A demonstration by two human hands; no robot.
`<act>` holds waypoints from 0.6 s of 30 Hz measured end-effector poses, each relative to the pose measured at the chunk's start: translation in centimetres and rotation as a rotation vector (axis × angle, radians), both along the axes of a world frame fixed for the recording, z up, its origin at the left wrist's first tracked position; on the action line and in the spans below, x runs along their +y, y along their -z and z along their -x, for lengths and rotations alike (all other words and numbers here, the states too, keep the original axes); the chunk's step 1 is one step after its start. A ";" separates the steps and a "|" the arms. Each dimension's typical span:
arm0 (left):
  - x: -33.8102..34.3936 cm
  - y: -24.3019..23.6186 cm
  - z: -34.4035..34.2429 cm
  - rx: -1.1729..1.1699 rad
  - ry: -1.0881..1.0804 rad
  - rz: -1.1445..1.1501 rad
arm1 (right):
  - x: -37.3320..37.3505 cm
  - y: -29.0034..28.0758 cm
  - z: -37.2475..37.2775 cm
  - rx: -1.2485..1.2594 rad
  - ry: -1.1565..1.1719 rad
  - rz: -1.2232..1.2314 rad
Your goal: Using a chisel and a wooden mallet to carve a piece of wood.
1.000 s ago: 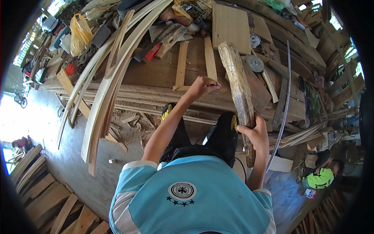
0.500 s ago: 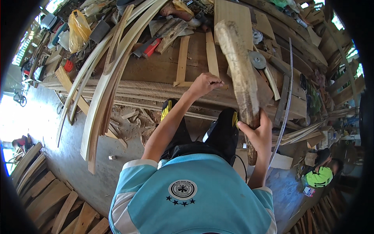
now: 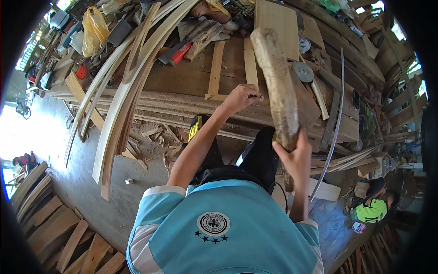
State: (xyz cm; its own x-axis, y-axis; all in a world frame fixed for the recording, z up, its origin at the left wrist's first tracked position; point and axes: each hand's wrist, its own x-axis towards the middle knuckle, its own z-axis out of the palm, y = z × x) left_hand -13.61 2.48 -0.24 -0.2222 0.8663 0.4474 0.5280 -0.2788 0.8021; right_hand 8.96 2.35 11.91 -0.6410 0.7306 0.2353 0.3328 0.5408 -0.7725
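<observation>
My right hand (image 3: 296, 157) is wrapped round the narrow lower end of a thick, rough wooden club (image 3: 276, 82). The club stands nearly upright in the picture, its wide end pointing toward the far side of the bench. To its left, my left hand (image 3: 243, 98) is closed, thumb and fingers pressed together above the front edge of the bench. Whatever lies between those fingertips, if anything, is too small to make out. Just beyond the left hand, a thin light wooden frame (image 3: 216, 68) rests on the brown workbench (image 3: 169, 80). The club does not touch the left hand.
Long curved wooden strips (image 3: 123, 91) overhang the bench on the left. A red-handled tool (image 3: 181, 53), a metal disc (image 3: 302, 71) and a pale board (image 3: 277, 23) lie on the bench. A long thin bent strip (image 3: 335, 123) rises at right. Another person (image 3: 372, 210) sits at far right.
The right hand and the lower end of the club have shifted a little to the left. My left hand stays in nearly the same place, still closed.
</observation>
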 end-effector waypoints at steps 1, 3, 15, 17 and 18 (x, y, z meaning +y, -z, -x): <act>0.0 0.1 0.1 -0.007 0.001 -0.003 | 0.0 1.4 0.1 -0.074 0.024 0.015; 0.0 0.0 -0.3 0.004 -0.046 -0.010 | 0.7 2.8 0.2 -0.229 0.005 0.113; 0.0 1.0 -0.2 0.137 -0.145 -0.040 | 0.3 3.8 -0.1 -0.316 0.041 0.023; 0.2 1.1 -0.1 0.136 -0.104 -0.040 | 1.2 3.0 -0.4 -0.241 -0.007 0.081; 0.0 0.9 -0.2 0.127 -0.056 -0.030 | 1.1 2.1 -0.5 -0.174 -0.049 0.151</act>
